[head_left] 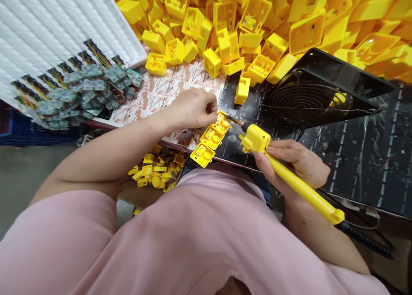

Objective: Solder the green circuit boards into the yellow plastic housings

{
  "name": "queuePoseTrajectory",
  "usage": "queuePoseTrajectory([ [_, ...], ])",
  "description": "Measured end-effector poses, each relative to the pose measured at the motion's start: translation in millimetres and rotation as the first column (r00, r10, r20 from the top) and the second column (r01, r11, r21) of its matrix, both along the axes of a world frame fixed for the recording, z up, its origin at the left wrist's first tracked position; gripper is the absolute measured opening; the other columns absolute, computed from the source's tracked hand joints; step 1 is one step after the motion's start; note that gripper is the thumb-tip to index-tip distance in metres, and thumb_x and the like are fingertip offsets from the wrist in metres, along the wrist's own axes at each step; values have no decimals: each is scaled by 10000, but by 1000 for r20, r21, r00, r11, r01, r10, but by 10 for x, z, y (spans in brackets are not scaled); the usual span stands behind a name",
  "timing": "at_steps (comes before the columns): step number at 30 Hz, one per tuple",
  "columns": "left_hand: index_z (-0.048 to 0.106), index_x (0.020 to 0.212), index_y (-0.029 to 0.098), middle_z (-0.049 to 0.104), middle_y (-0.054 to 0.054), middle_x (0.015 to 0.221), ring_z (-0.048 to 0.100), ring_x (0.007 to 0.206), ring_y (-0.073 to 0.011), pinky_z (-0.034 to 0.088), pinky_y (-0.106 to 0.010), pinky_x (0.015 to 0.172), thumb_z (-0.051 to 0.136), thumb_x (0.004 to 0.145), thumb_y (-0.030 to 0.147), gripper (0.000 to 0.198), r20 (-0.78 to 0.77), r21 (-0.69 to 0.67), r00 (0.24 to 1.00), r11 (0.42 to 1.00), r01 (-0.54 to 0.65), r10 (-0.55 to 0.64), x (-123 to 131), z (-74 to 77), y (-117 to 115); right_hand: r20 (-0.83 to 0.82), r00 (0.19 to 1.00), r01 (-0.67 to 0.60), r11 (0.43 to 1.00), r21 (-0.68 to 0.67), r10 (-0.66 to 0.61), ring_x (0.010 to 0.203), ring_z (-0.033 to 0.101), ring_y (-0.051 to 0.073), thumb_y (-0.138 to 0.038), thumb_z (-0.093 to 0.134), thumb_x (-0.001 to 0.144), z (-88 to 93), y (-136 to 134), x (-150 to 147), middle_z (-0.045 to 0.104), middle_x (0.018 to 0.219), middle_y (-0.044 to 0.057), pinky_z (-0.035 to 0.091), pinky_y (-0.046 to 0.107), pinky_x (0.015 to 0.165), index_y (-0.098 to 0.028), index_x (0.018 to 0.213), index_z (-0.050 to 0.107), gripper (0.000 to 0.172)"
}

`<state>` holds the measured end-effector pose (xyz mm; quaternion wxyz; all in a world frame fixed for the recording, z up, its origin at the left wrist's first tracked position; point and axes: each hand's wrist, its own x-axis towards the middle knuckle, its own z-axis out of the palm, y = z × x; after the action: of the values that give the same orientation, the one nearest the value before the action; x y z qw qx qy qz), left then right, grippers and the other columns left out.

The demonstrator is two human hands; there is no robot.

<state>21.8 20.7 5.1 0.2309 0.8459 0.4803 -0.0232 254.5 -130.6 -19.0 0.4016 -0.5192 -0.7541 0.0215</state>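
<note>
My right hand (294,166) is wrapped round the yellow handle of a soldering iron (289,181). Its tip points left and meets the far end of a short row of yellow plastic housings (210,138). These lie open side up at the table's front edge, with small metal parts inside. My left hand (195,108) is closed in a pinch just over the farthest housing, beside the iron's tip. Whatever sits between those fingertips is hidden.
Loose yellow housings (225,46) are heaped along the back. A black fan (309,95) stands at the right. Wired circuit boards (86,89) lie on white foam (64,24) at the left. Below the edge is a box of small yellow pieces (157,170). A cable (367,239) trails from the iron.
</note>
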Motion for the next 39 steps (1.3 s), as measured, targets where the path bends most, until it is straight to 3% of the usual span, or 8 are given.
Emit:
queuePoseTrajectory([
  [4, 789, 863, 191, 706, -8, 712, 647, 682, -160, 494, -282, 722, 615, 760, 251, 211, -3, 9, 1000, 1000, 3, -3, -2, -10, 2, 1, 999, 34, 997, 63, -34, 575, 723, 159, -295, 871, 892, 0, 17, -31, 789, 766, -14, 529, 266, 487, -265, 852, 706, 172],
  [7, 790, 856, 191, 723, -16, 732, 659, 698, -164, 499, -281, 723, 624, 768, 253, 198, -10, 17, 1000, 1000, 7, -7, -6, -28, 7, 40, 999, -29, 995, 92, 26, 574, 724, 156, -277, 872, 889, 21, 48, -33, 785, 759, -19, 522, 270, 481, -270, 856, 695, 180],
  [12, 780, 826, 203, 699, -4, 699, 640, 676, -149, 475, -261, 688, 620, 762, 259, 182, 18, 27, 999, 999, 35, -35, -17, -51, 17, 52, 999, -9, 998, 59, 6, 579, 728, 144, -238, 825, 915, 102, 64, 52, 788, 767, -27, 553, 253, 497, -261, 852, 685, 155],
  [21, 774, 831, 196, 706, -13, 717, 642, 684, -165, 481, -288, 724, 621, 764, 246, 174, -16, -11, 1000, 1000, 14, -14, 8, 3, 3, -93, 996, 25, 993, 113, -15, 628, 752, 153, -186, 877, 847, -3, 24, 66, 799, 824, -40, 597, 263, 539, -283, 944, 687, 235],
  [26, 756, 812, 208, 716, -4, 711, 652, 690, -160, 492, -280, 737, 623, 756, 249, 150, 12, -19, 1000, 999, 25, -25, -9, -14, 15, 24, 999, 23, 994, 104, -26, 575, 725, 154, -318, 859, 902, -14, 63, 37, 787, 768, -35, 543, 279, 469, -288, 881, 676, 186],
  [30, 791, 882, 198, 750, -31, 776, 699, 753, -202, 521, -316, 783, 628, 788, 252, 195, -56, -20, 998, 1000, 21, -22, 16, -3, 7, 82, 996, 13, 992, 125, -24, 574, 729, 161, -351, 867, 898, -21, 97, 20, 784, 745, -21, 510, 277, 431, -277, 856, 670, 215],
  [39, 798, 906, 199, 744, -32, 786, 708, 778, -215, 518, -327, 789, 614, 801, 254, 219, -86, 3, 996, 1000, 29, -29, 31, 0, -12, -105, 993, 58, 991, 118, -45, 625, 752, 182, -167, 866, 861, -44, 17, 98, 802, 816, -21, 603, 302, 528, -276, 920, 683, 222],
])
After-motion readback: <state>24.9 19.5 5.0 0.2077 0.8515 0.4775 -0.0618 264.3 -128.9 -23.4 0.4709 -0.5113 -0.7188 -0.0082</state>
